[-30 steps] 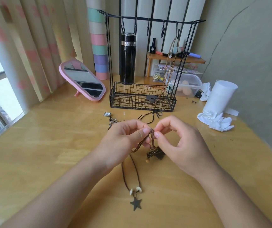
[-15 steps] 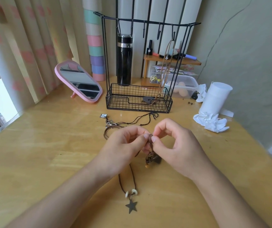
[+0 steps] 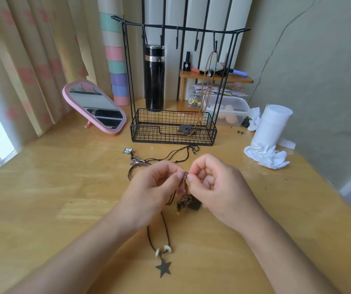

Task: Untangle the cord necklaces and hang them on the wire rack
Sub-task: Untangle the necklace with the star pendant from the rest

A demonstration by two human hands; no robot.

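Observation:
A tangle of brown cord necklaces (image 3: 186, 203) lies on the wooden table (image 3: 43, 209) between my hands. My left hand (image 3: 151, 192) and my right hand (image 3: 219, 187) both pinch the same brown cord at a knot, fingertips nearly touching. A star pendant (image 3: 163, 268) with two white beads trails toward me on one cord. Thin black cord (image 3: 176, 153) and a silver pendant (image 3: 127, 151) lie beyond my hands. The black wire rack (image 3: 173, 128) stands behind, with one tan cord necklace (image 3: 207, 81) hanging from its right hook, its dark disc pendant in the basket.
A pink mirror (image 3: 95, 107) leans at the back left. A black flask (image 3: 154, 79) stands behind the rack. At the right are a clear plastic box (image 3: 229, 111), a white paper roll (image 3: 271, 126) and crumpled tissue (image 3: 265, 155). The wall is close on the right.
My hands stay pinched on the cord knot with small finger shifts. The view has tilted slightly, so the rack and table items sit a little lower in frame.

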